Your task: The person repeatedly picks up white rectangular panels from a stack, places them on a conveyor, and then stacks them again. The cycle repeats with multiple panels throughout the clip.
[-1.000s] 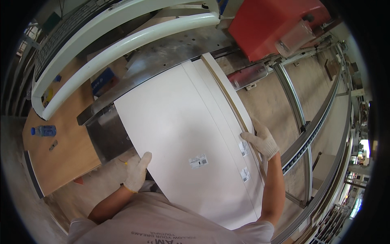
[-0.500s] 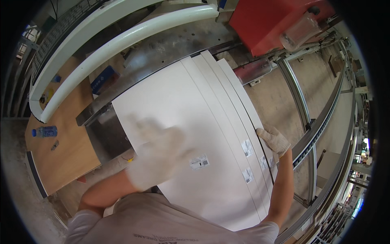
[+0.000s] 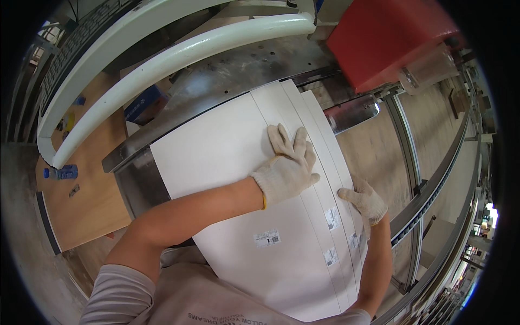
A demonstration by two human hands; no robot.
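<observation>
A wide white panel (image 3: 214,143) lies flat before me, with a label (image 3: 267,238) on its near part. Along its right side lie several narrow white strips (image 3: 331,187), edge to edge, some also labelled. My left hand (image 3: 286,165), in a cream knitted glove, rests palm down with fingers spread over the seam between the wide panel and the strips. My right hand (image 3: 366,202), gloved alike, grips the outermost strip at its right edge. Its thumb lies on top; the other fingers are partly hidden past the edge.
Behind the panels runs a metal machine bed (image 3: 238,67) under a curved white tube (image 3: 184,46). A red machine housing (image 3: 392,40) stands at the far right. At left a wooden board (image 3: 89,206) carries a blue-capped bottle (image 3: 62,172). Metal rails (image 3: 406,138) run along the right.
My left hand has swept right and away from me across the wide panel and now lies flat near the strips. The dark gap beside the outer strip has narrowed. My right hand stays at the edge.
</observation>
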